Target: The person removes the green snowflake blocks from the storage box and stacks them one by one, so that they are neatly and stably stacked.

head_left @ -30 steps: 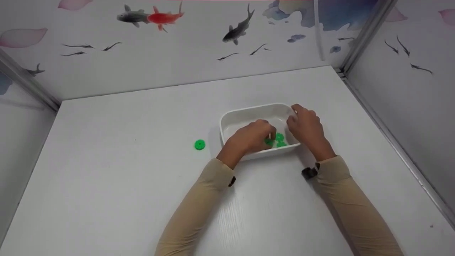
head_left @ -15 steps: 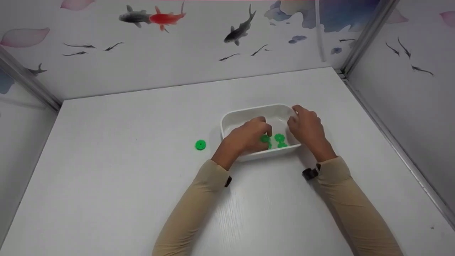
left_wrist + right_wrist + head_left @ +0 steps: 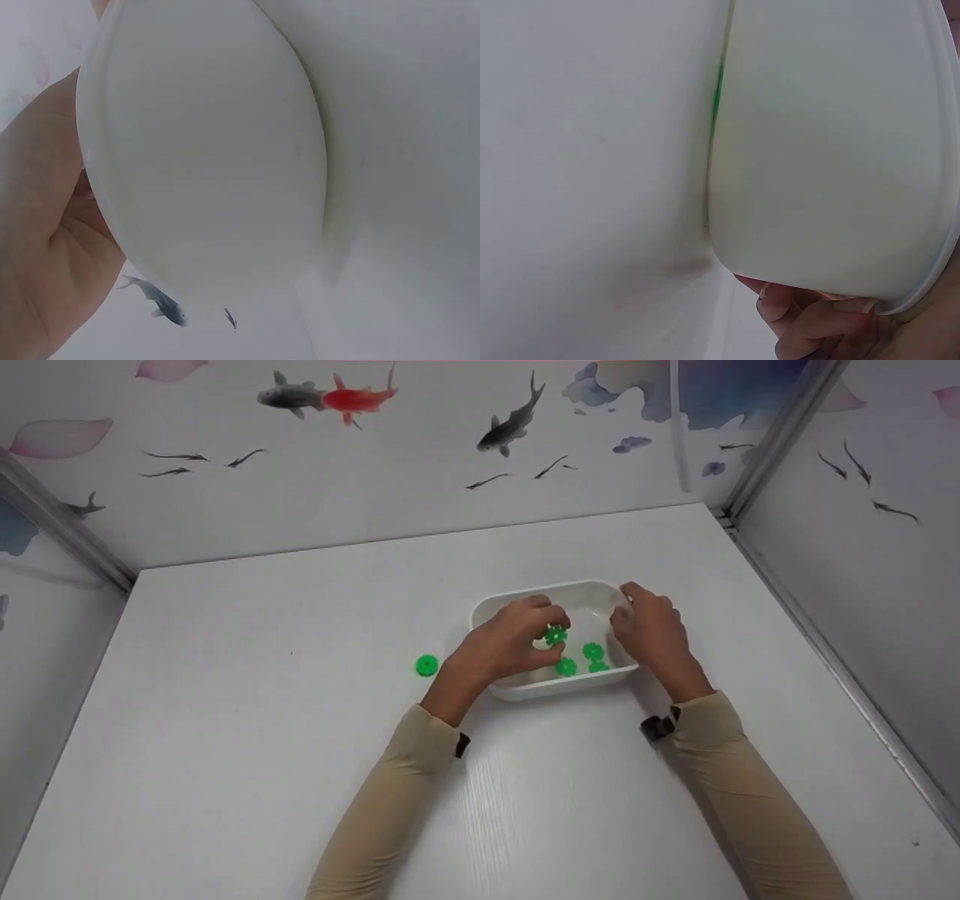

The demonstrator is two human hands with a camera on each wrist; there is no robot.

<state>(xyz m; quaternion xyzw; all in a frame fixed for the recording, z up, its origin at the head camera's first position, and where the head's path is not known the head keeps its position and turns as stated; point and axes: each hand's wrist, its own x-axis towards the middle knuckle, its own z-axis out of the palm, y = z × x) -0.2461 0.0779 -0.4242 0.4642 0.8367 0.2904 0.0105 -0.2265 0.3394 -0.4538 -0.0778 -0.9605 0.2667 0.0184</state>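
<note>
In the head view a white rectangular tray (image 3: 555, 687) with rounded corners holds small green flower-shaped discs, such as this disc (image 3: 592, 651) and two nearer the front wall. Above the tray's floor, my left hand (image 3: 499, 643) pinches another green flower-shaped disc (image 3: 556, 635) between thumb and fingers. My right hand (image 3: 654, 630) grips the tray's right end; the right wrist view shows its fingers (image 3: 825, 319) curled under the rim. The tray wall hides what the left hand holds in the left wrist view. A green round piece (image 3: 427, 665) lies on the table left of the tray.
The white table (image 3: 262, 720) is bounded at the back by a panel (image 3: 390, 502) painted with fish, and by a similar panel (image 3: 862, 555) on the right. A small black device (image 3: 658, 727) sits at the right wrist.
My left hand has lifted a green disc from among the others and moved slightly left and up with it. The right hand keeps its grip on the tray.
</note>
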